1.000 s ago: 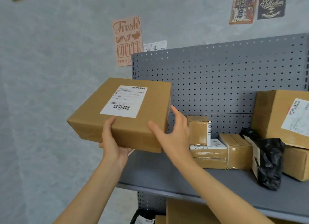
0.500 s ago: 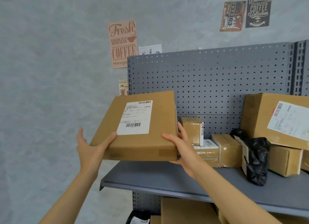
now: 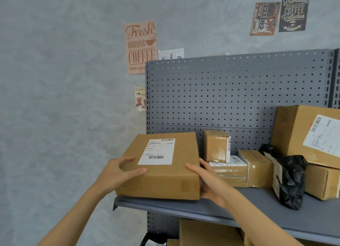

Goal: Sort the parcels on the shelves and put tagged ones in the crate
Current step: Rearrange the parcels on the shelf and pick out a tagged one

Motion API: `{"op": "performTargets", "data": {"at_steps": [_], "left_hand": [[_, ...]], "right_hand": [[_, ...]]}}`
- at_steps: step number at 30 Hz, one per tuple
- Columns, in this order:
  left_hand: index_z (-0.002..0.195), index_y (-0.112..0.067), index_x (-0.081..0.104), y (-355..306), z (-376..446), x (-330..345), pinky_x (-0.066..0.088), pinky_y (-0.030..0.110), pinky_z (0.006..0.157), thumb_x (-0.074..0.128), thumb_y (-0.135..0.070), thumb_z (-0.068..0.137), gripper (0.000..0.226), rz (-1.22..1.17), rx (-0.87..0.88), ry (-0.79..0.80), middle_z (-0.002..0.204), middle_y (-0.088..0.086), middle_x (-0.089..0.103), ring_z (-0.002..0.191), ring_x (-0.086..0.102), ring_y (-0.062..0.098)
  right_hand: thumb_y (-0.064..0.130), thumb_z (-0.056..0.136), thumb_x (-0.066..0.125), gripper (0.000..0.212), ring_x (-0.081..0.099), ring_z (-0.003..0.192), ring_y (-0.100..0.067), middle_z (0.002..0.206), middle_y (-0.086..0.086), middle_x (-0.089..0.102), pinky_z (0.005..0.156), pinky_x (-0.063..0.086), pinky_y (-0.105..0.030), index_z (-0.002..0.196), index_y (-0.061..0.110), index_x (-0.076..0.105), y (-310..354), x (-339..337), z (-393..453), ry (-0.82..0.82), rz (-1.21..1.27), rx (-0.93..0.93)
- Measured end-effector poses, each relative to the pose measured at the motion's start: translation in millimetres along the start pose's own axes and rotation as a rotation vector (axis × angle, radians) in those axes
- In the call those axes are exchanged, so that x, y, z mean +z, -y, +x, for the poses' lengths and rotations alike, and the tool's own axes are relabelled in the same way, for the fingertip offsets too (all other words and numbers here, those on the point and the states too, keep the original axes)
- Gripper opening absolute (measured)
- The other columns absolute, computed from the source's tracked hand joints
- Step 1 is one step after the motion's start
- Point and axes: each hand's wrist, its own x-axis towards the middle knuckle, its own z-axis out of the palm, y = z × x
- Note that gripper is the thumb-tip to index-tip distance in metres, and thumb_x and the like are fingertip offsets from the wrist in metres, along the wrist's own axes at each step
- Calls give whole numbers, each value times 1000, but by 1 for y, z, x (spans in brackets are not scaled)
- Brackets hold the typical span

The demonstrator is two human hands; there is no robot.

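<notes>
A flat brown parcel (image 3: pixel 165 179) with a white barcode label on top rests on the left end of the grey shelf (image 3: pixel 257 210). My left hand (image 3: pixel 119 172) grips its left near corner, thumb on top. My right hand (image 3: pixel 207 181) holds its right side, thumb on the top edge, fingers hidden behind the box. To the right on the same shelf stand a small upright carton (image 3: pixel 217 146) on a flat labelled parcel (image 3: pixel 228 170), a taped carton (image 3: pixel 257 168), a black bag parcel (image 3: pixel 288 181) and a large labelled box (image 3: pixel 309 133). No crate is in view.
A grey pegboard back panel (image 3: pixel 239 91) rises behind the shelf. Below the shelf, another brown box (image 3: pixel 206 233) and a black bag (image 3: pixel 152 241) sit on a lower level. Coffee posters (image 3: pixel 140 47) hang on the grey wall at left.
The labelled parcel came down from mid-air and turned square onto the shelf's left end. My left hand shifted from under its left edge to gripping the near corner from above.
</notes>
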Motion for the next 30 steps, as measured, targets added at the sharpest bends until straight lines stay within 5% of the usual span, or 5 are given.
{"op": "performTargets", "data": {"at_steps": [9,15,21,26,30], "left_hand": [[124,-33,54,15,22,12,38,37,103,74,-67,54,80,101,10,61,144,1,35,126,41,19],[127,-35,51,16,34,28,32,37,108,69,-70,56,81,153,42,99,150,3,25,134,34,20],[129,-36,49,14,43,36,33,38,108,68,-66,59,79,159,33,127,150,5,23,135,32,23],[135,-47,35,5,45,32,16,48,115,56,-85,51,95,414,-7,135,154,6,17,142,4,28],[137,-53,26,-28,46,38,15,50,115,54,-87,41,106,262,93,92,155,0,10,144,-4,18]], "right_hand": [[39,81,68,79,59,99,-16,112,5,58,74,51,-31,146,31,24,-13,-2,18,-30,15,61],[40,84,65,60,60,103,-18,115,-3,62,89,48,-33,134,16,43,-10,-12,30,-107,-60,59],[54,74,69,78,54,118,-23,129,-6,56,105,43,-41,135,12,44,-10,-25,41,-185,-164,14],[61,72,64,48,59,80,-14,84,5,61,79,50,-38,90,18,55,3,-31,39,-602,-383,-204],[33,76,71,54,52,103,-27,119,-13,51,81,45,-39,117,10,43,23,-55,45,-789,-348,-318]]}}
